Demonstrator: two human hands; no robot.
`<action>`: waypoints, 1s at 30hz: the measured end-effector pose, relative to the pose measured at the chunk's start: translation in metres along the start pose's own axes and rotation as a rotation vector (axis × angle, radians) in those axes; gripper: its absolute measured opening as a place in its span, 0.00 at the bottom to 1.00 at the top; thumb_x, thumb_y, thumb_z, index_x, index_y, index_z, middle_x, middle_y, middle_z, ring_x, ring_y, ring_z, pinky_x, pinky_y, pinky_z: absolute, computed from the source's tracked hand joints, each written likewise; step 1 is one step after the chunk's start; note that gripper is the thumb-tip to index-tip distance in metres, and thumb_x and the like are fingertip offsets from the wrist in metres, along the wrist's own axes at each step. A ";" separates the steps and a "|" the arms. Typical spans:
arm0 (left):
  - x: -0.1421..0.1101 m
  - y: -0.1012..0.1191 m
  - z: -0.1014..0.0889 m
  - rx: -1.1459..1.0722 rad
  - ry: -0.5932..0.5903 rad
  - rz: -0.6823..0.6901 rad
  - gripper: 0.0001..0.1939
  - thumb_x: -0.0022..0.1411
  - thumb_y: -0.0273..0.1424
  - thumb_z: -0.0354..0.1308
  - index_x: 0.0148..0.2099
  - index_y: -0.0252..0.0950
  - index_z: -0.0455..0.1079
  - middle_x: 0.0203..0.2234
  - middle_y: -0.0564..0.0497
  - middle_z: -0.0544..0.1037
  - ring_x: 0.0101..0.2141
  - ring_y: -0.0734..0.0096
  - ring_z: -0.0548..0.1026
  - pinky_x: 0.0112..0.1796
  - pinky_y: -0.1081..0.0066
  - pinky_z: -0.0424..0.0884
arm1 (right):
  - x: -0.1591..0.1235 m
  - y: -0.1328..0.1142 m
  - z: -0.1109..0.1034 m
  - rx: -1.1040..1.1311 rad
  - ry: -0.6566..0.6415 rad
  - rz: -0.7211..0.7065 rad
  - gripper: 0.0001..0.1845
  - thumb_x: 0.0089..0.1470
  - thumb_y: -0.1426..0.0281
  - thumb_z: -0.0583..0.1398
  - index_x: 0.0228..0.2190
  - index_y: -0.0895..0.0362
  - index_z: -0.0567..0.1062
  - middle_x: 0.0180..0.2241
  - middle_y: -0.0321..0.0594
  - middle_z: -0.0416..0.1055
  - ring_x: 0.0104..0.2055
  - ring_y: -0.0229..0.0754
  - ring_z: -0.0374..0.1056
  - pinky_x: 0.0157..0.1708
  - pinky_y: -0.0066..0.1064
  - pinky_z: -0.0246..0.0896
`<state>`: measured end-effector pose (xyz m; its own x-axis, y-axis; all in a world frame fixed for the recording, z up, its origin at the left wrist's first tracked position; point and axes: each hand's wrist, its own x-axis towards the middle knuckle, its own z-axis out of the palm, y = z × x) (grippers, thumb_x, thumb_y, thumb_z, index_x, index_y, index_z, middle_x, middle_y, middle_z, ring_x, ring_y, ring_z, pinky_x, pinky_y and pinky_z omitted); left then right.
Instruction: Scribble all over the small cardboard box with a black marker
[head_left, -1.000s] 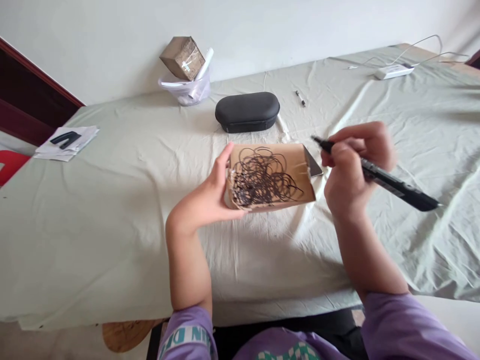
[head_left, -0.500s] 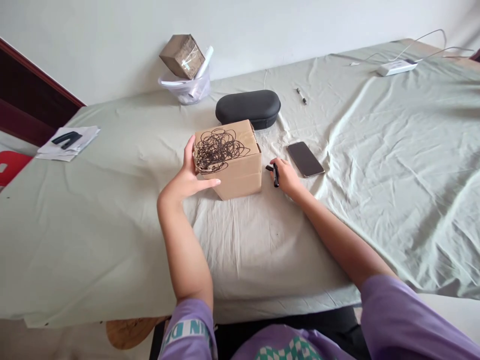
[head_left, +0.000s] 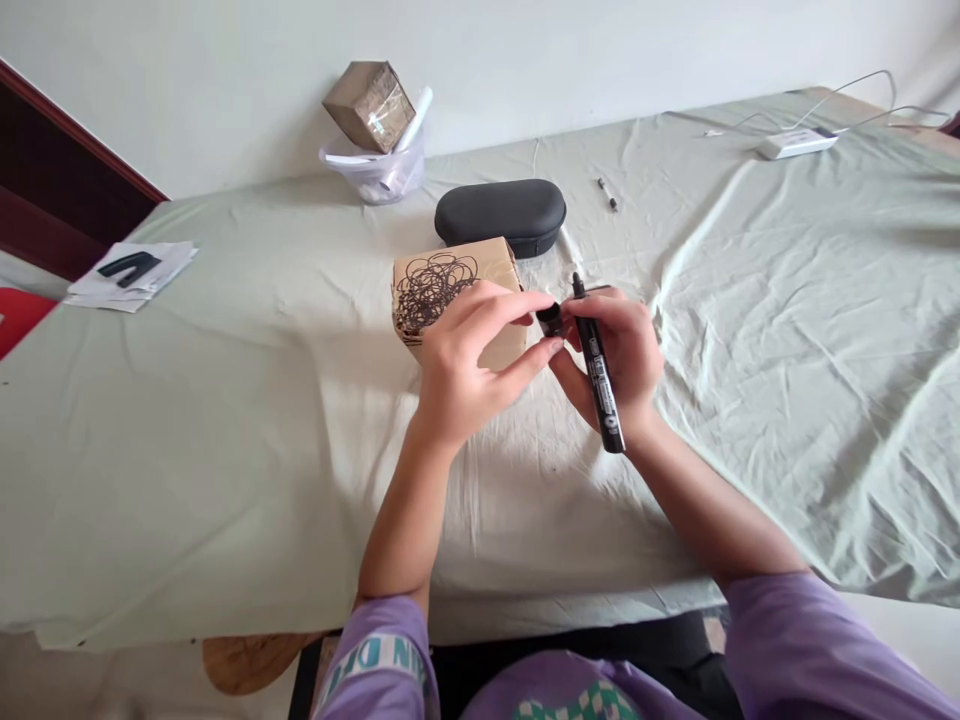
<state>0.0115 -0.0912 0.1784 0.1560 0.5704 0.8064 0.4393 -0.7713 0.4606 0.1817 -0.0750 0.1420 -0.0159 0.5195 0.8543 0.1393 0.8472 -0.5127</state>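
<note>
My right hand (head_left: 619,345) is closed around a black marker (head_left: 598,370), its bare tip pointing up and away from me. Between the thumb and fingertips of my left hand (head_left: 480,350) is a small black marker cap (head_left: 550,318), close beside the marker and apart from its tip. Behind my left hand stands a cardboard box (head_left: 491,258) with dark looping scribbles over its top; the hand hides part of its front. A phone lies mostly hidden behind my right hand.
A black hard case (head_left: 500,212) lies just behind the box. Farther back are a pen (head_left: 607,195), a plastic tub (head_left: 386,180) holding a taped box (head_left: 369,105), and a white power strip (head_left: 797,143). A black stapler (head_left: 131,267) rests on papers (head_left: 157,278) at the left.
My left hand has left the box and moved right, now pinching the cap. My right hand has lifted the marker from near the cloth and holds it in front of the phone.
</note>
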 end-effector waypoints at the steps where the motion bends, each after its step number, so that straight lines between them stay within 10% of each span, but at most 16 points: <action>1: -0.002 0.002 0.005 -0.010 0.013 -0.020 0.10 0.73 0.35 0.68 0.54 0.42 0.78 0.45 0.49 0.84 0.47 0.61 0.83 0.44 0.62 0.82 | -0.001 0.001 0.000 -0.003 -0.002 -0.029 0.22 0.62 0.72 0.69 0.53 0.41 0.75 0.41 0.37 0.76 0.36 0.45 0.74 0.34 0.40 0.75; 8: -0.009 -0.003 0.010 -0.169 0.050 -0.137 0.10 0.80 0.38 0.60 0.58 0.46 0.77 0.51 0.48 0.83 0.49 0.61 0.85 0.48 0.61 0.84 | 0.007 -0.007 -0.011 -0.010 0.035 0.064 0.17 0.62 0.59 0.72 0.49 0.40 0.76 0.41 0.38 0.81 0.34 0.48 0.75 0.34 0.45 0.76; 12: -0.010 -0.007 0.007 -0.296 -0.057 -0.242 0.19 0.84 0.44 0.50 0.71 0.54 0.68 0.41 0.51 0.83 0.28 0.71 0.79 0.29 0.69 0.77 | 0.021 -0.023 -0.030 0.275 -0.046 0.222 0.17 0.64 0.48 0.68 0.40 0.48 0.81 0.30 0.40 0.81 0.26 0.45 0.72 0.27 0.41 0.70; 23: -0.015 -0.003 0.007 -0.496 -0.210 -0.224 0.17 0.85 0.40 0.49 0.69 0.45 0.66 0.24 0.58 0.70 0.22 0.75 0.72 0.26 0.73 0.71 | 0.025 -0.036 -0.034 0.620 -0.319 0.655 0.09 0.63 0.67 0.58 0.42 0.55 0.76 0.24 0.36 0.81 0.22 0.39 0.68 0.23 0.31 0.54; 30: -0.017 0.003 0.007 -0.388 -0.101 -0.164 0.15 0.86 0.35 0.47 0.66 0.46 0.68 0.22 0.60 0.69 0.19 0.76 0.69 0.23 0.73 0.68 | 0.017 -0.037 -0.019 0.598 -0.362 0.768 0.12 0.70 0.57 0.54 0.44 0.52 0.69 0.22 0.30 0.73 0.24 0.38 0.58 0.27 0.31 0.49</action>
<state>0.0166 -0.1013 0.1630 0.2064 0.7041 0.6794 0.1037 -0.7062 0.7004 0.1952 -0.1000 0.1770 -0.4405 0.8611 0.2538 -0.2752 0.1395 -0.9512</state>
